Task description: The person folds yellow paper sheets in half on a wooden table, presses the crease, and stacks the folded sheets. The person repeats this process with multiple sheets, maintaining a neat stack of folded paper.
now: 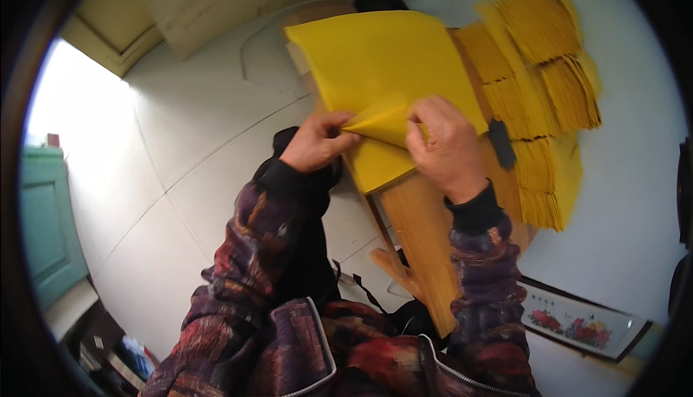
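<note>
A stack of large yellow paper sheets (390, 54) lies on a narrow wooden table in front of me. The near part of the top yellow sheet (386, 117) is lifted and bent up, with more yellow paper showing beneath. My left hand (317, 142) is closed at the stack's left edge, thumb and fingers pinching the raised sheet's left side. My right hand (449, 148) is closed on the same sheet's right side, fingers curled. Its fingertips are partly hidden and slightly blurred.
Bundles of folded yellow paper (538, 25) lie in rows to the right. A dark grey pad (501, 144) sits by the right edge of the wooden table (419, 216). A flower-patterned framed panel (577, 321) is at lower right, a teal cabinet (50, 213) at far left.
</note>
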`<state>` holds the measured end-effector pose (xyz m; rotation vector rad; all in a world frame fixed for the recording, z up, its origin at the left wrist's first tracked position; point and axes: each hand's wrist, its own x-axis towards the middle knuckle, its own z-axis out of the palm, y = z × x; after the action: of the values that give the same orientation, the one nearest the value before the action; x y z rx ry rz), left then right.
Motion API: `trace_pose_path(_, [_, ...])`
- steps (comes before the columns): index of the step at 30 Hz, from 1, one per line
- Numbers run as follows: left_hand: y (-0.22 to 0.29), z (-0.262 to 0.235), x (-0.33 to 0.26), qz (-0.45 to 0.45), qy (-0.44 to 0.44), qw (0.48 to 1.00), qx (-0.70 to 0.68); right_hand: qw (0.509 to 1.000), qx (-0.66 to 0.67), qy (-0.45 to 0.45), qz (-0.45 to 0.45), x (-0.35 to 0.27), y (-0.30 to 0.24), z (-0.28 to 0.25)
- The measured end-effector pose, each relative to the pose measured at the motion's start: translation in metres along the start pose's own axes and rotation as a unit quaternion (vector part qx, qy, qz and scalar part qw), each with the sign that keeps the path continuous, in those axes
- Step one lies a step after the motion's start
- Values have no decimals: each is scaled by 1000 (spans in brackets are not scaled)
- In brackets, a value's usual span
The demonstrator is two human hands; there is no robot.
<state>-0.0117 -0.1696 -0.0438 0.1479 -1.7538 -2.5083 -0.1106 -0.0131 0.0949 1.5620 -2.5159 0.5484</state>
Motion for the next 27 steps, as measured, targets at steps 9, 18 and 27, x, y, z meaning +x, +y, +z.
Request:
trace_pose_path(9, [-12, -3, 5, 35, 11, 999, 17, 903, 89, 223, 357, -104, 118, 11])
trace_pose_path(18, [-9, -5, 6, 26, 33, 995, 87, 890, -223, 126, 379, -155, 222, 14])
trace_pose_path(27, [-9, 0, 5, -3, 28, 999, -41, 912, -124, 143, 363, -125, 165, -14])
